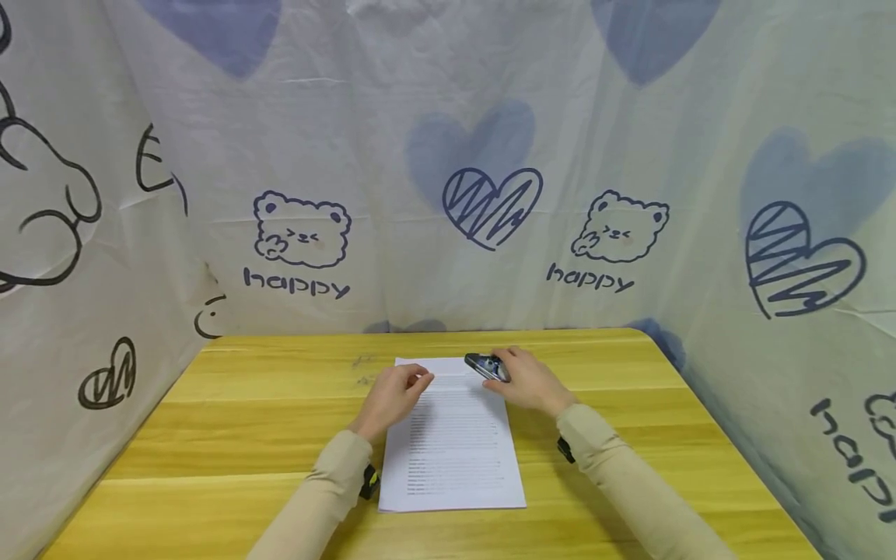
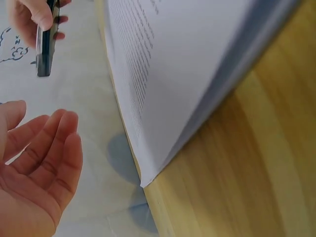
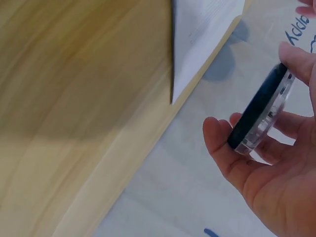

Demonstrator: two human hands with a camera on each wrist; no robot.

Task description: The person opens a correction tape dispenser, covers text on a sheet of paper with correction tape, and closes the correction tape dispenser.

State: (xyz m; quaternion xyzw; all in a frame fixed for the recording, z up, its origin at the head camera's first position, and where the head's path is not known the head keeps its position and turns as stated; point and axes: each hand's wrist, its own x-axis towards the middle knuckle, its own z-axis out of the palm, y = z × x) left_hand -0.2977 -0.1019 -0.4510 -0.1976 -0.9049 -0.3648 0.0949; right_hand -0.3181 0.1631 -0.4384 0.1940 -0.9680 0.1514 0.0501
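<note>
A stack of printed paper sheets [image 1: 455, 443] lies on the wooden table, its near-side edges visible in the left wrist view. Over its far right corner, my right hand [image 1: 528, 381] grips a small flat case [image 3: 261, 106], dark on one face and clear plastic on the other. The thumb and fingers hold the case by its edges, tilted above the paper; its exact kind is unclear. My left hand [image 1: 395, 397] hovers over the upper left part of the sheets, fingers loosely bent and holding nothing. In the left wrist view its palm [image 2: 34, 192] shows bare.
The yellow wood-grain table [image 1: 245, 435] extends on both sides of the paper. Behind it hangs a white curtain [image 1: 392, 257] printed with hearts, bears and lettering, which also closes in the left and right sides. Both wrists wear dark bands.
</note>
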